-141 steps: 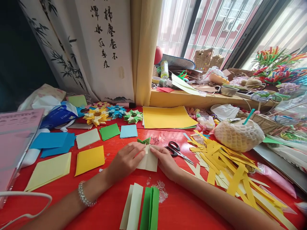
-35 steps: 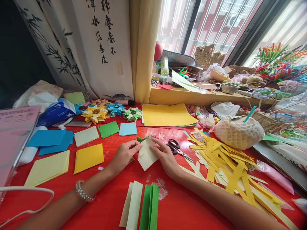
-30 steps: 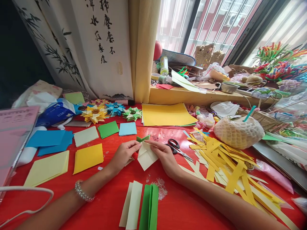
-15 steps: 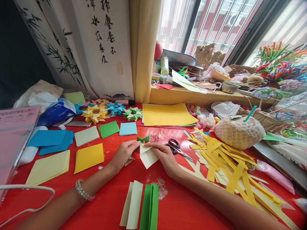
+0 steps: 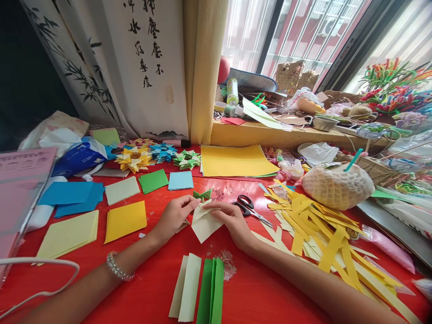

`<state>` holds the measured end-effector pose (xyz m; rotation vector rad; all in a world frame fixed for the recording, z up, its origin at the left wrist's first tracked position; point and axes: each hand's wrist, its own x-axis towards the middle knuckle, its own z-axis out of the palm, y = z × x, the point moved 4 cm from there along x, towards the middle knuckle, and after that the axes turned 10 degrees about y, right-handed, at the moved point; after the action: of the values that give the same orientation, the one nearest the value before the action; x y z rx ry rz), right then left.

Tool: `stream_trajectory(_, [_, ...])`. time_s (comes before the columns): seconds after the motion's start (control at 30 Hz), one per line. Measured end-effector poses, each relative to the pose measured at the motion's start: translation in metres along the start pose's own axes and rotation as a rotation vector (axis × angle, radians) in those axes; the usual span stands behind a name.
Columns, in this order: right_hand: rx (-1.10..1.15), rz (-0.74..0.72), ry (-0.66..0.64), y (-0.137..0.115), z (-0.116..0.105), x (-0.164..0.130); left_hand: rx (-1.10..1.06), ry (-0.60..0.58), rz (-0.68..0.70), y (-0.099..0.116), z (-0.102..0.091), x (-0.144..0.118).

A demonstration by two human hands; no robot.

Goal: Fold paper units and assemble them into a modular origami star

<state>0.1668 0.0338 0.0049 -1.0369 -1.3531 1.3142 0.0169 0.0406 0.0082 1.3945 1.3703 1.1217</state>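
Observation:
Both my hands pinch a pale cream folded paper (image 5: 204, 224) just above the red table (image 5: 151, 279). My left hand (image 5: 173, 216) grips its upper left corner with thumb and forefinger. My right hand (image 5: 232, 221) holds its upper right edge. A small green folded piece (image 5: 202, 194) lies just beyond my fingertips. Black-handled scissors (image 5: 248, 207) rest right of my right hand. Folded cream strips (image 5: 185, 288) and green strips (image 5: 211, 292) lie near me, below the hands.
Stacks of square paper, yellow (image 5: 125, 219), blue (image 5: 69, 195), green (image 5: 153, 181), sit at the left. Finished paper stars (image 5: 135, 159) line the back. Yellow strips (image 5: 317, 225) pile at the right beside a net-wrapped drink (image 5: 337, 186). A cluttered sill (image 5: 286, 135) runs behind. A white cable (image 5: 40, 274) lies near left.
The cream paper has turned from lying square to a tilted diamond, and its top corner is folded down between my fingertips. Both hands stay in nearly the same place.

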Motion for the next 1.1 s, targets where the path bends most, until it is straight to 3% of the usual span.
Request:
stream_trajectory(0.13, [0.095,0.048,0.018,-0.001,0.001,0.0,0.077,0.02,0.072,0.007,-0.001,-0.004])
stream_trajectory(0.33, [-0.005,0.076,-0.048,0.004,0.004,0.002,0.292,0.016,0.309,0.017,0.002,-0.012])
stream_trajectory(0.47, [-0.07,0.057,-0.039,0.006,0.003,0.002,0.344,-0.007,0.376,0.018,0.004,-0.014])
stream_trajectory(0.8, [-0.097,0.099,-0.022,0.01,0.002,0.004,0.337,-0.019,0.343,0.018,0.006,-0.013])
stream_trajectory(1.1, [0.03,0.068,0.114,0.008,-0.005,0.006,0.133,0.058,0.156,0.011,0.001,-0.009])
